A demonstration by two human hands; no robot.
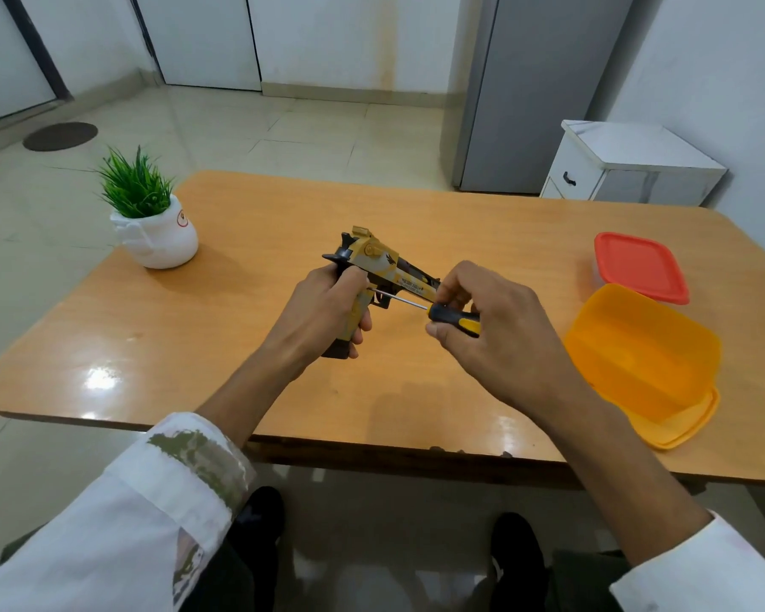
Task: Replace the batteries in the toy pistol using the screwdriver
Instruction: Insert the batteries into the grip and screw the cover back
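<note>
Looking down from head height at a glossy orange-brown wooden worktop [248,214], with two bare forearms reaching in from rolled white sleeves [120,523].

At the far left corner of the worktop stands a small white pot [160,240] holding a spiky green plant [135,187].

Near the middle, the left hand [323,311] is raised above the worktop. Its grip is closed around the handle of the toy pistol [385,262], with fingers and thumb wrapped round it. The pistol is yellow and black. Its barrel slants to the right and slightly toward the viewer, and its black handle base pokes out below the fingers.

Just to the right, a screwdriver [453,318] with a black and yellow handle has its thin metal shaft running left. The tip meets the pistol where the handle joins the body, beside the trigger. The right hand [495,333] has its grip closed on the screwdriver handle, fingers curled over it and thumb underneath.

Further right, near the worktop's right edge, sits a see-through orange tub [641,355]. A matching orange rim shows under its near end. Just behind the tub is a clear box with a red lid [641,265].

Beyond the worktop at far right, a low white cabinet [628,165] stands on the tiled floor beside a tall grey cupboard or fridge [531,90].
</note>
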